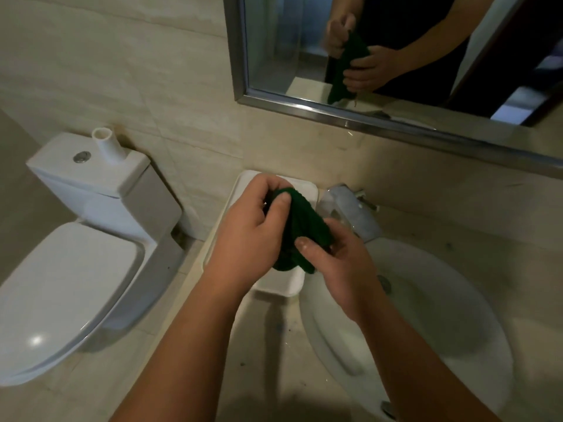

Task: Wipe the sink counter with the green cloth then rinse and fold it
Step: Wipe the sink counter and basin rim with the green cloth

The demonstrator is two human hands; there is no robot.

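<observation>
Far left: a white toilet [70, 287], lid down, with its cistern [100, 181] against the tiled wall. A short white tube [107, 146] stands tilted on the cistern top.

Centre: a white tray [281, 284] lies on the stone surface [268, 345], just beside the left rim of the sink [441, 306]. The green cloth [307, 226] is held in the air above this tray, bunched into a thick roll. Its long axis runs steeply, upper end toward the wall, lower end pointing down at the near part of the tray. I cannot tell whether the lower end touches the tray.

The left grip [249, 236] is clenched round the upper end, thumb pressed across the fabric. The right grip [344, 269] is clenched round the lower middle, thumb on top, nearer the sink.

Right: a chrome faucet [347, 205] stands behind the basin. Above, the mirror [304, 106] reflects both grips holding the cloth near-upright.
</observation>
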